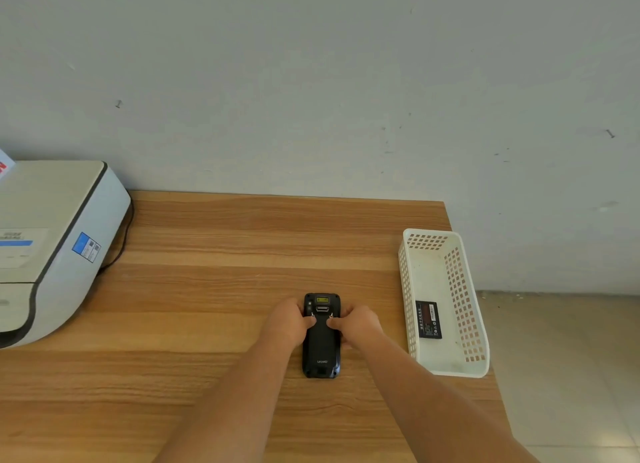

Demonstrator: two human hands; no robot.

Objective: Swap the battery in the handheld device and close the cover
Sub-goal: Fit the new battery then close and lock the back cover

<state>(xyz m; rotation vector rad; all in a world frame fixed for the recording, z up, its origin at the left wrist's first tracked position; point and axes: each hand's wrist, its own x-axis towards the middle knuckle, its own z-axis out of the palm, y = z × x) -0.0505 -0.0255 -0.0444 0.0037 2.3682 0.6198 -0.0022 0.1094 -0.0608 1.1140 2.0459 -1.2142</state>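
Both the left hand [290, 319] and right hand [356, 320] curl closed around the black handheld device [320, 345], thumbs pressing its fitted back cover's latches, while a black battery [428, 320] lies in the white plastic basket [460, 371]; whether the swap is done or just starting is unclear.

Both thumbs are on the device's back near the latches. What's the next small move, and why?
Probably slide both latches with the thumbs: the handheld device lies face down, cover on, left hand and right hand gripping its sides; one battery waits in the basket.

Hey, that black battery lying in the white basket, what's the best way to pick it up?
Probably from above. The battery lies flat on the floor of the white basket, whose walls block a sideways reach. Pinch its two long edges with fingertips; its left long edge sits close to the basket's left wall, so tipping it up first may help.
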